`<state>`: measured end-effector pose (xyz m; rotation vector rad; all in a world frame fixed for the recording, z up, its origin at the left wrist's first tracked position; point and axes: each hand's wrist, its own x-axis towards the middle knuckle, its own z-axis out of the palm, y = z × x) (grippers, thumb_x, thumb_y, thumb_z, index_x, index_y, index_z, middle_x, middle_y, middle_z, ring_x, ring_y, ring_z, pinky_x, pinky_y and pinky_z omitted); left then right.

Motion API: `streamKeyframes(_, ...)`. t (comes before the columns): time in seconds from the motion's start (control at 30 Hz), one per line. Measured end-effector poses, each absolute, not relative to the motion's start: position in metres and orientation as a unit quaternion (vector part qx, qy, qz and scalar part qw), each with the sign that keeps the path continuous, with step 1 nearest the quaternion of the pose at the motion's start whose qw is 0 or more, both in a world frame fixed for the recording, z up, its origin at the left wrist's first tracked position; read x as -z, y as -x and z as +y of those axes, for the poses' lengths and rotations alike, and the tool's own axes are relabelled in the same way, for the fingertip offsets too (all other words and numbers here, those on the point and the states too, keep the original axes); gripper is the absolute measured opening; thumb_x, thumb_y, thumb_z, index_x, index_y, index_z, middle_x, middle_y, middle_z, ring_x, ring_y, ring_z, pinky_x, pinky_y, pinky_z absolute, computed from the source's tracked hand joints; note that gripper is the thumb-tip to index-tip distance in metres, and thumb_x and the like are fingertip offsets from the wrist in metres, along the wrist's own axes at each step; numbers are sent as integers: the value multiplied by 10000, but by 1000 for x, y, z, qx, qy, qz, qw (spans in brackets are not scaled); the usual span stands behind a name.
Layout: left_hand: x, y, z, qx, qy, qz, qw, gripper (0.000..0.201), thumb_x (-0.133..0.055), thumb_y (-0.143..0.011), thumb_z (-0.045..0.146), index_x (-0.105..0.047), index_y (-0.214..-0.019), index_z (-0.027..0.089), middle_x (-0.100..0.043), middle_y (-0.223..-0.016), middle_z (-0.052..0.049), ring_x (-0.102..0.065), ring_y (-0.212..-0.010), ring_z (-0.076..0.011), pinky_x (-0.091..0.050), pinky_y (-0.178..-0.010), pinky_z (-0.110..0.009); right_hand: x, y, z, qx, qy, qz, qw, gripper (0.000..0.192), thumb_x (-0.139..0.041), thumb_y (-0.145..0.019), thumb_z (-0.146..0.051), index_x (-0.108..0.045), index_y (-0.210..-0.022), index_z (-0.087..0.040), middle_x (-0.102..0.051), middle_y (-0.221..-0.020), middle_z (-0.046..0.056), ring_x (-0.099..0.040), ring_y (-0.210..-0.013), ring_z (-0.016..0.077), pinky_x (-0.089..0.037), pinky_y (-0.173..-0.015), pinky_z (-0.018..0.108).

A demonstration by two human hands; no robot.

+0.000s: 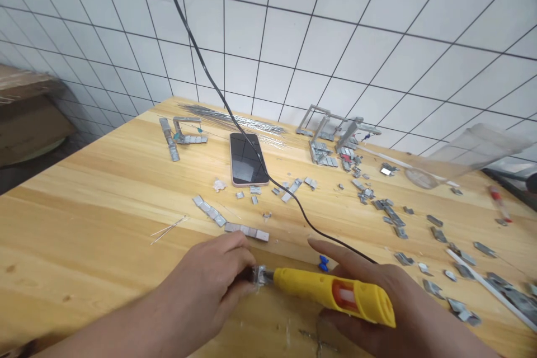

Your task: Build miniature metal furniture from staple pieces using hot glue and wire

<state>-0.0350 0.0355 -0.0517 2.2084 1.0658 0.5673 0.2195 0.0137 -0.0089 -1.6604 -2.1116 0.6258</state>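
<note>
The left hand (220, 271) is pinching a small grey piece (259, 275) right beside the dark tip of a yellow glue gun (323, 290), so a loosening pinch could be letting the piece twist, and a hot tip, if slipping, could be burning the fingers. Farther right, the black cord (293, 196) is crossing over the phone (243, 165) and disappearing behind the right hand (403, 296), which is wrapping round the gun; a snag there might be dragging the tip off line. The piece is sitting low, near mid-view, above the table (104, 190), shining silvery in places, its details blurring. The gun is sloping slightly, showing an orange-red window (344, 296) toward its rear.
</note>
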Motion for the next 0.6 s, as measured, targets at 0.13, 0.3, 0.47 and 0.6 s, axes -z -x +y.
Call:
streamKeyframes(0.13, 51, 34, 36, -218, -833, 406, 307, 140, -486, -855, 120, -608, -876, 186, -604, -888, -45, -593, -807, -203, -467, -705, -318, 9, -218, 14, -249, 592, -741, 195, 619, -716, -590, -161, -661, -1172, -365, -773, -733, -67, -728, -599, 170, -534, -498, 177)
streamKeyframes(0.3, 52, 35, 36, -219, -836, 401, 303, 134, -495, -862, 120, -604, -889, 192, -598, -880, -37, -588, -801, -193, -456, -698, -301, 10, -214, 15, -274, 605, -726, 179, 618, -706, -599, -193, -657, -1198, -335, -779, -765, -51, -717, -581, 165, -531, -509, 188)
streamKeyframes(0.47, 52, 36, 35, -214, -837, 400, 306, 135, -513, -842, 95, -585, -887, 200, -586, -872, -22, -578, -785, -180, -440, -679, -283, 0, -224, 16, -246, 634, -719, 142, 588, -714, -596, -234, -674, -1165, -377, -767, -761, -59, -696, -566, 153, -541, -554, 196)
streamKeyframes(0.6, 49, 36, 34, -208, -842, 396, 301, 164, -510, -833, 67, -568, -901, 205, -573, -877, -14, -571, -787, -168, -429, -669, -271, -8, -249, 18, -260, 639, -717, 94, 587, -702, -663, -316, -623, -1244, -351, -762, -787, -25, -705, -601, 189, -556, -520, 229)
